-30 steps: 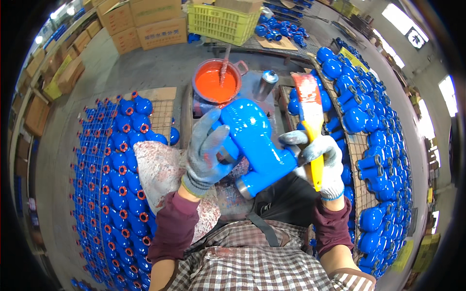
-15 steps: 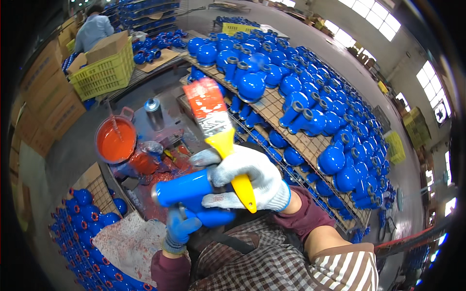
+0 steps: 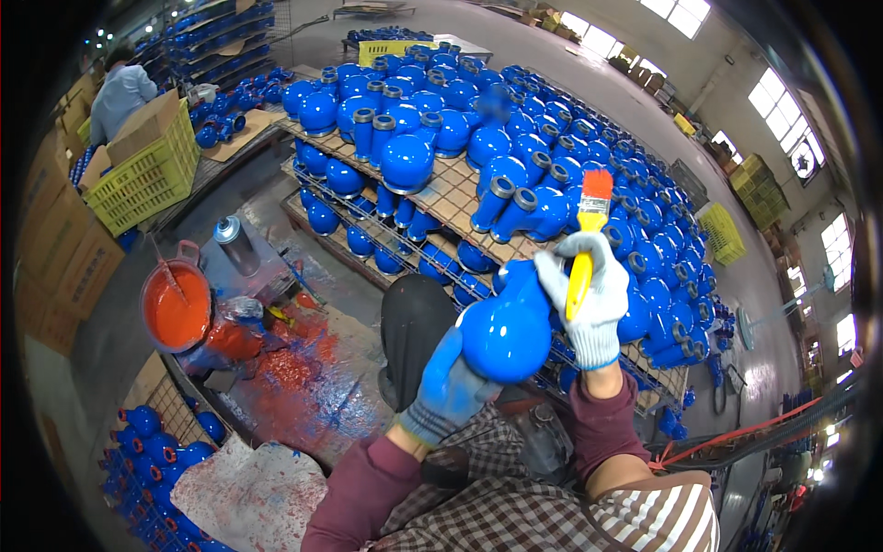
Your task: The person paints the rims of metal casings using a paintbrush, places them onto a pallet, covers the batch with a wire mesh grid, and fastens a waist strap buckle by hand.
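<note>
Glossy blue rounded metal-looking fitting (image 3: 508, 340) was held in front of the person's body, its bulb end tilted toward them. Gray-gloved and blue-stained, the left hand (image 3: 449, 391) grasped the bulb from below. The right hand (image 3: 600, 293), in a white knitted glove, gripped a flat paintbrush with a yellow handle (image 3: 579, 283), red-orange bristles upward; its fingers were close beside the fitting, contact unclear. Just beyond stood a wire-mesh rack (image 3: 448, 195) of similar blue fittings. Farther left were a reddish bucket (image 3: 145, 317) of orange-red paint and a silver spray can (image 3: 237, 247).
</note>
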{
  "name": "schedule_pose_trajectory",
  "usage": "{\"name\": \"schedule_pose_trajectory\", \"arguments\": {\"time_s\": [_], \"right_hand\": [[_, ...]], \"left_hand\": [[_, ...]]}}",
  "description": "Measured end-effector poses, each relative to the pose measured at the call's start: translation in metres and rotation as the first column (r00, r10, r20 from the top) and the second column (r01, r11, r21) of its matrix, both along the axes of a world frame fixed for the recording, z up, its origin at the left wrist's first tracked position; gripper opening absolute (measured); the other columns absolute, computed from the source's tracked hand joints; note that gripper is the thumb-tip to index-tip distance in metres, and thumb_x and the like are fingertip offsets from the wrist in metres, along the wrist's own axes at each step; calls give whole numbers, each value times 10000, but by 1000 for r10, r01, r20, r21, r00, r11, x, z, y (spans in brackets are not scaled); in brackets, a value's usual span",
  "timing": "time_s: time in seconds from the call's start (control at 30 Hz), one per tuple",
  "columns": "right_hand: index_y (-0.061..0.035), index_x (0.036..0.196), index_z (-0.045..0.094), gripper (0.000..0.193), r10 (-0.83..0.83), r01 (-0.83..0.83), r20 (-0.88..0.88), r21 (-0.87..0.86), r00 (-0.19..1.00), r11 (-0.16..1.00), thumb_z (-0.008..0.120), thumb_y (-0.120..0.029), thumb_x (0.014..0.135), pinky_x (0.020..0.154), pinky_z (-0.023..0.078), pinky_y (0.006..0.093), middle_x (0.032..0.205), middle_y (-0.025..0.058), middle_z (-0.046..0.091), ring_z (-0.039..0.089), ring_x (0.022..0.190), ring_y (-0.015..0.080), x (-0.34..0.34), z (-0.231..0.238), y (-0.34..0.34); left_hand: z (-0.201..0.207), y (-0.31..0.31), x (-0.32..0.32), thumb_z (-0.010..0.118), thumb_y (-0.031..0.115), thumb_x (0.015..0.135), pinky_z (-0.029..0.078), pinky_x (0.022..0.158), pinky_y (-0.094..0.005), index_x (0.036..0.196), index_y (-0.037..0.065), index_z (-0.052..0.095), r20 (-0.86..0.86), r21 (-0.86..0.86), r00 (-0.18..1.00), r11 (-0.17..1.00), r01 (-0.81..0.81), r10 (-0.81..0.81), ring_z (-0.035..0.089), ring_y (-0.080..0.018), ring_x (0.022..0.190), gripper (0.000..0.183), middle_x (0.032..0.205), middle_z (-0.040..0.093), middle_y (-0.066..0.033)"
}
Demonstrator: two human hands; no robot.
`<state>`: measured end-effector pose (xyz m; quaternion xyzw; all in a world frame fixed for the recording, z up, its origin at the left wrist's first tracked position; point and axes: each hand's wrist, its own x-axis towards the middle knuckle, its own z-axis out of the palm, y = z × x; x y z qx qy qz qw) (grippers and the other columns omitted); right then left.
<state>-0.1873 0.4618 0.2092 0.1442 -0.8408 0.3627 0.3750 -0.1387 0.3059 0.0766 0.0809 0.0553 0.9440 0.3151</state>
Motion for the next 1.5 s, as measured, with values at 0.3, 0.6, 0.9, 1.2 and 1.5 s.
{"name": "schedule_pose_trajectory", "arguments": {"time_s": [0.3,0.6,0.9,1.2,1.5], "right_hand": [[-79,907,601,292,-442,385,173,284,880,878,782,-250,755,666,510,344,806,86,675,661,714,266,-57,-12,59],[-79,985,603,360,-575,448,223,433,787,782,765,-300,752,715,530,367,908,96,705,684,820,286,-96,-35,100],[-91,952,612,315,-257,214,61,387,965,897,754,-307,773,663,506,373,832,114,660,650,759,299,-102,4,55],[-101,973,570,203,307,-516,594,217,743,829,674,-86,798,677,500,332,878,84,630,644,802,248,-168,-3,31],[-94,1021,450,331,510,-679,519,203,686,706,723,-103,834,858,463,310,1058,96,606,560,961,170,-157,47,15]], "left_hand": [[4,66,-70,426,622,917,538,647,-304,1385,141,387,174,-40,974,988,152,-143,608,-219,938,672,1237,553,-134],[19,93,-89,497,399,963,522,890,-507,1393,73,294,275,-454,961,876,165,-39,618,-409,1029,577,1219,530,-259],[27,58,-68,509,214,970,574,753,-426,1489,204,46,112,-514,992,858,5,61,667,-323,953,696,1168,560,-155],[-3,-78,31,456,257,974,494,930,-480,1389,85,401,26,-328,947,898,-294,320,595,-374,1096,452,1296,533,-231],[-9,-135,79,415,236,984,473,942,-490,1385,69,389,14,-373,713,665,-647,701,581,-375,1111,435,1281,551,-207]]}}
